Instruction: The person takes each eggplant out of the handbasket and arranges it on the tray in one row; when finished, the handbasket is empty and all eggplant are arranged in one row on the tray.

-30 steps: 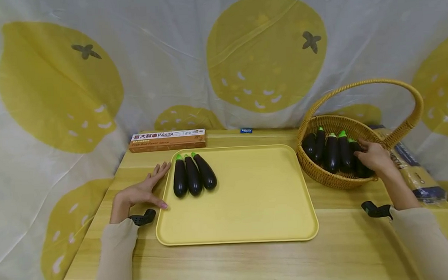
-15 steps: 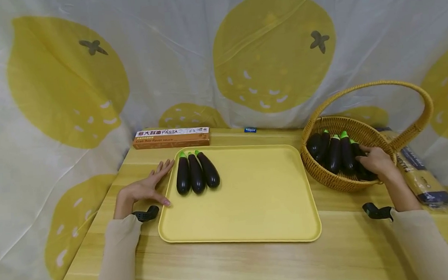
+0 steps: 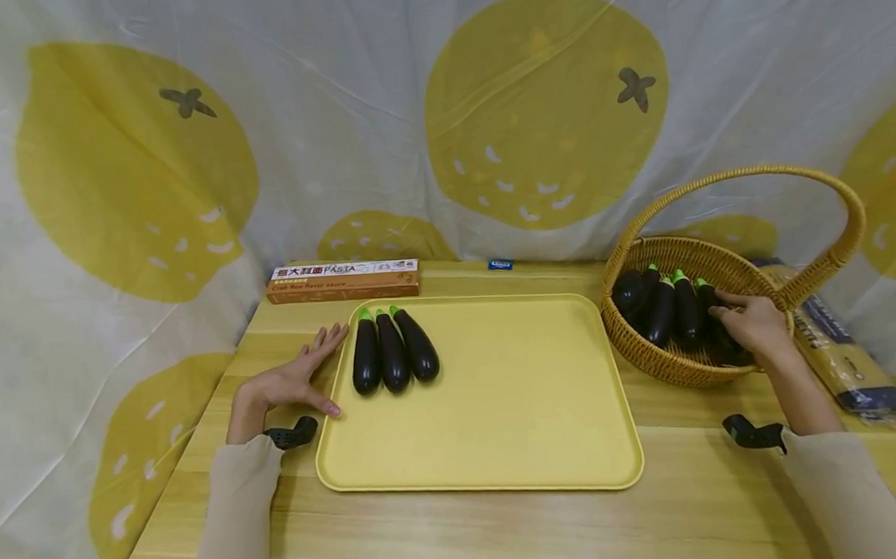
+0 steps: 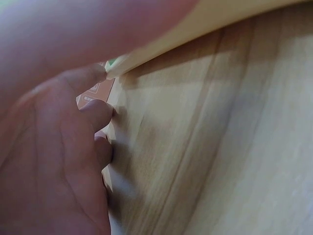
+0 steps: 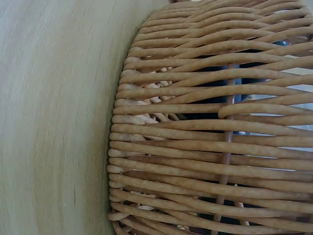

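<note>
Three dark purple eggplants (image 3: pixel 394 353) lie side by side at the left of a yellow tray (image 3: pixel 514 410). My left hand (image 3: pixel 291 382) rests along the tray's left edge, fingers spread and thumb on the rim. In the left wrist view, its fingertips (image 4: pixel 100 115) reach the tabletop below the tray's rim. On the right, my right hand (image 3: pixel 756 326) reaches into a wicker basket (image 3: pixel 665 366) and grips the rightmost eggplant (image 3: pixel 707 295), which it partly covers. More eggplants (image 3: pixel 658 314) lie beside it in the basket. The woven wall (image 5: pixel 195 132) hides this hand in the right wrist view.
A pasta box (image 3: pixel 343 281) stands behind the tray's left corner. The basket's tall handle (image 3: pixel 759 171) arches over the right hand. A plastic-wrapped package (image 3: pixel 845 358) lies right of the basket. A small blue packet (image 3: pixel 501 265) sits at the back, before a lemon-print curtain (image 3: pixel 382 149).
The right hand stays in the basket while the eggplants beside it have shifted slightly left. The left hand keeps its place on the tray edge. The head view has swung slightly.
</note>
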The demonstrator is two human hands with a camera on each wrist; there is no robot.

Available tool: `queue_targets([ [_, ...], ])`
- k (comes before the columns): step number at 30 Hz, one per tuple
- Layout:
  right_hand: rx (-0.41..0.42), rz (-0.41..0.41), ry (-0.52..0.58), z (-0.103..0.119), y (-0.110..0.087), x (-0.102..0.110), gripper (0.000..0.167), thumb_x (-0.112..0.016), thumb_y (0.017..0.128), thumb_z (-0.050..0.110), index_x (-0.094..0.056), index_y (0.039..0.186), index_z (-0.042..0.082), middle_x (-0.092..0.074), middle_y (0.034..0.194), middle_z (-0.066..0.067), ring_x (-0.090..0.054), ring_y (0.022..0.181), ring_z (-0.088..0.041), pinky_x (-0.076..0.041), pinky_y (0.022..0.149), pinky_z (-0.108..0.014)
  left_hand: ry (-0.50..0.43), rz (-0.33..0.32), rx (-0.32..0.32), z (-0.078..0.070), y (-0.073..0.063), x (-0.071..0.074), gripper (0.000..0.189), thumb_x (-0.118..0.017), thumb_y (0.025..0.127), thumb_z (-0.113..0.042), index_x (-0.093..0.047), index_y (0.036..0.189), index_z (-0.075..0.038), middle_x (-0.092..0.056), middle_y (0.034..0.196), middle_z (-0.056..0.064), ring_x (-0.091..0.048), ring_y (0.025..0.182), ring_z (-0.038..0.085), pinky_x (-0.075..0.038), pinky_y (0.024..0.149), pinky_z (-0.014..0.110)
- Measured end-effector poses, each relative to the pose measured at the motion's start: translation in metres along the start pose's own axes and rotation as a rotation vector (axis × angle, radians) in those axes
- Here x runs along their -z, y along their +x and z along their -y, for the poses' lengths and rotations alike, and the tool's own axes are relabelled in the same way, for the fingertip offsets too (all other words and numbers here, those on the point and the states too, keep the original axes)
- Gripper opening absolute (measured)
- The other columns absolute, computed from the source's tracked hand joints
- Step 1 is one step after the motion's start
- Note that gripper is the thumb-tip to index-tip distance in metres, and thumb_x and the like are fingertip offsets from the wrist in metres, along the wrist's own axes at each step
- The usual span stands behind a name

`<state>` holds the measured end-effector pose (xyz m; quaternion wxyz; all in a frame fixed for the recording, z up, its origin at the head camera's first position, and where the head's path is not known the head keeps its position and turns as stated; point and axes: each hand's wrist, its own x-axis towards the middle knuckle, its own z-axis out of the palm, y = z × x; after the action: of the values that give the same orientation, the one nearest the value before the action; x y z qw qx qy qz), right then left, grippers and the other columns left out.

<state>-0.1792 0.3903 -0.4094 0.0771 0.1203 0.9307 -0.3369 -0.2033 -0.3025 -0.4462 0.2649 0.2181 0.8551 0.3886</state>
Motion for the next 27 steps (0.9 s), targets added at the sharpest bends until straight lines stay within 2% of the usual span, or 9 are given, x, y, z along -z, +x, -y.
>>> queue_targets([
  [4,-0.018,-0.046,0.009,0.001,-0.005,0.001,0.062,-0.044,0.109,0.035,-0.033,0.159,0.0,-0.058,0.056,-0.003,-0.029,0.04,-0.007,-0.036,0.046,-0.032,0.005,0.004,-0.007,-0.001,0.001,0.0,0.136,-0.095,0.073,-0.025,0.003,0.167,-0.009,0.024,0.17,0.021,0.031,0.153,0.046,0.02,0.118,0.075],
  [7,-0.015,-0.065,0.047,0.005,-0.01,0.004,0.062,-0.042,0.11,0.041,-0.033,0.16,0.005,-0.072,0.102,-0.032,-0.027,0.04,-0.01,-0.034,0.045,-0.034,0.011,0.003,-0.015,-0.001,0.003,0.0,0.136,-0.094,0.073,-0.026,0.003,0.167,-0.009,0.023,0.171,0.022,0.03,0.153,0.046,0.019,0.119,0.074],
  [10,0.009,-0.043,0.097,0.013,-0.017,0.009,0.065,-0.039,0.11,0.046,-0.031,0.161,0.006,-0.037,0.153,-0.043,-0.039,0.051,-0.02,-0.03,0.044,-0.036,0.01,0.002,-0.013,-0.001,0.002,0.0,0.137,-0.095,0.073,-0.026,0.003,0.167,-0.008,0.022,0.17,0.023,0.03,0.153,0.046,0.019,0.119,0.074],
  [16,0.055,0.022,0.097,0.029,-0.032,0.015,0.067,-0.038,0.109,0.054,-0.032,0.162,0.013,-0.035,0.159,-0.037,-0.025,0.054,-0.02,-0.028,0.05,-0.042,0.019,0.0,-0.016,0.0,0.001,0.0,0.137,-0.095,0.073,-0.026,0.003,0.167,-0.008,0.022,0.17,0.023,0.03,0.153,0.047,0.018,0.119,0.074],
  [19,0.054,0.062,0.128,0.038,-0.042,0.015,0.068,-0.038,0.108,0.057,-0.03,0.163,0.019,-0.025,0.167,-0.031,-0.059,0.09,-0.034,-0.042,0.068,-0.047,0.017,0.001,-0.017,0.001,0.001,0.0,0.137,-0.095,0.073,-0.026,0.003,0.167,-0.009,0.022,0.171,0.021,0.031,0.153,0.046,0.019,0.119,0.074],
  [20,0.052,0.075,0.153,0.041,-0.046,0.015,0.068,-0.039,0.108,0.057,-0.029,0.163,0.02,-0.023,0.168,-0.028,-0.059,0.113,-0.043,-0.048,0.081,-0.052,0.014,0.003,-0.015,0.001,0.001,0.001,0.137,-0.095,0.073,-0.026,0.003,0.167,-0.009,0.022,0.171,0.02,0.031,0.153,0.046,0.019,0.119,0.074],
  [22,0.052,0.098,0.21,0.046,-0.053,0.014,0.07,-0.043,0.106,0.058,-0.029,0.164,0.021,-0.014,0.171,-0.022,-0.027,0.15,-0.053,-0.039,0.109,-0.067,0.01,0.005,-0.012,0.001,0.001,0.001,0.136,-0.094,0.073,-0.025,0.003,0.167,-0.01,0.022,0.171,0.019,0.031,0.153,0.045,0.02,0.118,0.074],
  [24,0.058,0.113,0.256,0.052,-0.059,0.012,0.071,-0.047,0.105,0.058,-0.031,0.163,0.02,-0.015,0.172,-0.019,-0.009,0.156,-0.053,-0.021,0.119,-0.075,0.009,0.004,-0.01,0.001,0.001,0.001,0.136,-0.094,0.073,-0.025,0.003,0.167,-0.01,0.022,0.171,0.02,0.031,0.153,0.045,0.02,0.118,0.074],
  [27,0.089,0.114,0.248,0.056,-0.07,0.008,0.071,-0.052,0.103,0.058,-0.035,0.162,0.022,-0.022,0.17,-0.018,-0.032,0.15,-0.046,-0.037,0.116,-0.065,0.006,0.002,-0.006,0.0,0.0,-0.001,0.136,-0.094,0.074,-0.025,0.003,0.167,-0.01,0.023,0.171,0.02,0.031,0.153,0.045,0.02,0.118,0.074],
])
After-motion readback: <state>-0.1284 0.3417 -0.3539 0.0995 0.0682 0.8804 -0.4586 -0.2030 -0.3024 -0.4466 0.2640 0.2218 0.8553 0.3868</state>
